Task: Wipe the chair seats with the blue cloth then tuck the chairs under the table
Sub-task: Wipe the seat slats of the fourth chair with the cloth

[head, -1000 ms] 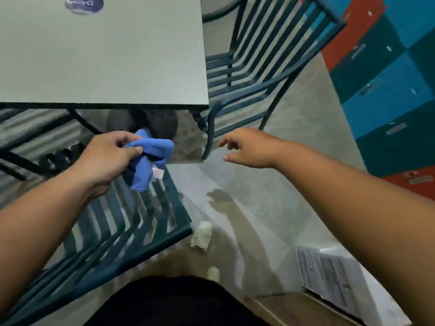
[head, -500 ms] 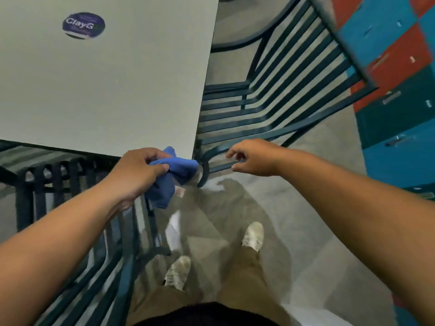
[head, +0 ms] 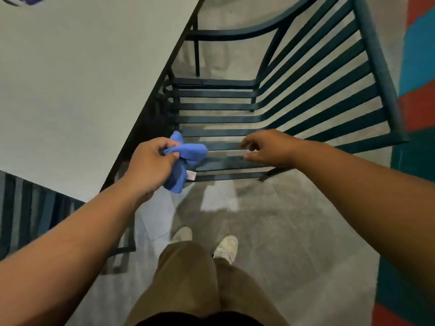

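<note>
My left hand (head: 150, 165) grips a bunched blue cloth (head: 186, 156) beside the corner of the pale table (head: 82, 90). The cloth hangs just above the near edge of a dark teal slatted chair (head: 235, 109), which stands at the table's right side with its seat partly out from under the top. My right hand (head: 270, 148) hovers over the front slats of that seat with its fingers loosely curled, holding nothing. A second teal slatted chair (head: 28, 212) shows at the lower left, partly under the table.
A wall of blue, teal and red panels (head: 416, 78) runs along the right edge. Grey floor (head: 282, 231) lies between the chair and my feet (head: 226, 248). A round purple sticker (head: 26, 0) sits at the table's top left.
I have stepped closer to the right chair. Both hands moved forward over its seat edge, the left still gripping the cloth; the left chair slid out toward the lower left of view.
</note>
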`<move>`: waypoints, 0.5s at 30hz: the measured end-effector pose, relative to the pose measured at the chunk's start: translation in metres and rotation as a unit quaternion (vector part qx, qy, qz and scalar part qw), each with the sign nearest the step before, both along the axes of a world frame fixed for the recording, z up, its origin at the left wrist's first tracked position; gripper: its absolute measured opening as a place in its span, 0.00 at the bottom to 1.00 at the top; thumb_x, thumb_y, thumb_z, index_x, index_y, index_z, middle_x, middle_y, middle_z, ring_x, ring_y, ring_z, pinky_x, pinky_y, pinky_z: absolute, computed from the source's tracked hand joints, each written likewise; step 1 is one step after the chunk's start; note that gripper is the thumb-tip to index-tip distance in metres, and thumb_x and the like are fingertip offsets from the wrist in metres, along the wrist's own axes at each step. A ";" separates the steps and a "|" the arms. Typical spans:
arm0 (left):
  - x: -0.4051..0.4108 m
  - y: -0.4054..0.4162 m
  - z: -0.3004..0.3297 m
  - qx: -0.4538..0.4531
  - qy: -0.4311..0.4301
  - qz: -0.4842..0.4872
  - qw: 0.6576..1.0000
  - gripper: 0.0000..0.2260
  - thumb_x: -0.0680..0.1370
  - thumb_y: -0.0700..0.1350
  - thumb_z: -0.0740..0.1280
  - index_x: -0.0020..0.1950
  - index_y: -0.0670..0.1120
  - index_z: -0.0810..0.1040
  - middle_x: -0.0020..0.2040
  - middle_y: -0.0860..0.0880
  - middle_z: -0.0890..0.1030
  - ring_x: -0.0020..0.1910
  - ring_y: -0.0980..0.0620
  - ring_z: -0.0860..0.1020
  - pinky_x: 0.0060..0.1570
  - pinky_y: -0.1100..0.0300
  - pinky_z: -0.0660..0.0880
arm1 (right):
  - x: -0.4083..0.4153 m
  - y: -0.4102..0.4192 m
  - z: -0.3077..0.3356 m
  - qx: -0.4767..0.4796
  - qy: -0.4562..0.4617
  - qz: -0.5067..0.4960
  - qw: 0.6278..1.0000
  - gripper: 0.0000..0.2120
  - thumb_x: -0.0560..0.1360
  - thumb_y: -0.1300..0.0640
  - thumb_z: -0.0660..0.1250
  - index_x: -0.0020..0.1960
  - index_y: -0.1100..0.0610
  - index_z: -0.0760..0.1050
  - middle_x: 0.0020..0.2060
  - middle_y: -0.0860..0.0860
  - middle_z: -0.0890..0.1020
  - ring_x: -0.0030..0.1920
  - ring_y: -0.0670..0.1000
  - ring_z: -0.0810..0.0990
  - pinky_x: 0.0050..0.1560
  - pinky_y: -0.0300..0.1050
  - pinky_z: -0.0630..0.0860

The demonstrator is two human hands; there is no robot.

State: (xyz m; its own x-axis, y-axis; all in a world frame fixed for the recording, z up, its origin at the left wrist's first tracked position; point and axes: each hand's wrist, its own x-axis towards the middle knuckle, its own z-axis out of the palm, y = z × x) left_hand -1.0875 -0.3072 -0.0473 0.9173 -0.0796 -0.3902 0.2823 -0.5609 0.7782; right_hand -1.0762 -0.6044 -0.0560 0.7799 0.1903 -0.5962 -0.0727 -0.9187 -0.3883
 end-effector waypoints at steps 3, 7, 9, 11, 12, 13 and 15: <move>0.030 -0.018 -0.033 0.062 -0.026 0.022 0.997 0.07 0.80 0.43 0.67 0.51 0.52 0.83 0.49 0.52 0.82 0.49 0.53 0.80 0.50 0.60 0.75 | 0.022 -0.016 -0.033 0.012 0.014 0.005 1.000 0.17 0.79 0.48 0.70 0.67 0.45 0.76 0.55 0.49 0.81 0.52 0.50 0.80 0.53 0.46 0.78; 0.077 -0.023 -0.091 0.135 -0.018 0.023 0.990 0.06 0.79 0.42 0.69 0.51 0.53 0.83 0.49 0.51 0.82 0.49 0.51 0.79 0.49 0.61 0.73 | 0.060 -0.026 -0.082 0.004 0.037 0.047 0.998 0.16 0.79 0.46 0.69 0.66 0.45 0.77 0.55 0.48 0.81 0.51 0.50 0.79 0.55 0.48 0.79; 0.098 -0.025 -0.122 0.155 0.013 -0.023 0.988 0.08 0.78 0.41 0.69 0.46 0.55 0.83 0.48 0.53 0.82 0.48 0.51 0.79 0.47 0.62 0.71 | 0.077 -0.033 -0.110 0.000 0.047 0.058 0.997 0.16 0.79 0.46 0.70 0.66 0.44 0.77 0.56 0.48 0.80 0.52 0.50 0.79 0.54 0.47 0.78; 0.115 -0.031 -0.150 0.171 0.047 -0.087 0.980 0.09 0.77 0.40 0.70 0.42 0.55 0.83 0.47 0.52 0.83 0.48 0.51 0.80 0.49 0.59 0.73 | 0.092 -0.042 -0.138 -0.018 0.053 0.074 0.996 0.17 0.78 0.46 0.70 0.67 0.44 0.76 0.58 0.49 0.80 0.53 0.51 0.79 0.55 0.48 0.79; 0.122 -0.034 -0.163 0.180 0.061 -0.120 0.975 0.10 0.76 0.40 0.71 0.40 0.56 0.83 0.47 0.52 0.83 0.47 0.51 0.80 0.49 0.58 0.72 | 0.099 -0.045 -0.150 -0.028 0.058 0.083 0.994 0.17 0.79 0.46 0.70 0.67 0.44 0.76 0.59 0.49 0.80 0.53 0.51 0.79 0.56 0.49 0.79; 0.127 -0.036 -0.175 0.187 0.072 -0.150 0.968 0.11 0.76 0.40 0.72 0.39 0.57 0.82 0.46 0.53 0.83 0.47 0.51 0.80 0.49 0.58 0.71 | 0.106 -0.047 -0.160 -0.035 0.065 0.092 0.993 0.18 0.79 0.46 0.70 0.67 0.44 0.75 0.60 0.50 0.80 0.53 0.51 0.78 0.56 0.50 0.79; 0.135 -0.039 -0.190 0.203 0.086 -0.208 0.953 0.14 0.75 0.39 0.72 0.36 0.58 0.80 0.44 0.54 0.82 0.44 0.53 0.79 0.47 0.59 0.70 | 0.115 -0.049 -0.179 -0.043 0.074 0.108 0.990 0.18 0.78 0.46 0.70 0.67 0.44 0.75 0.60 0.50 0.79 0.51 0.50 0.77 0.53 0.48 0.77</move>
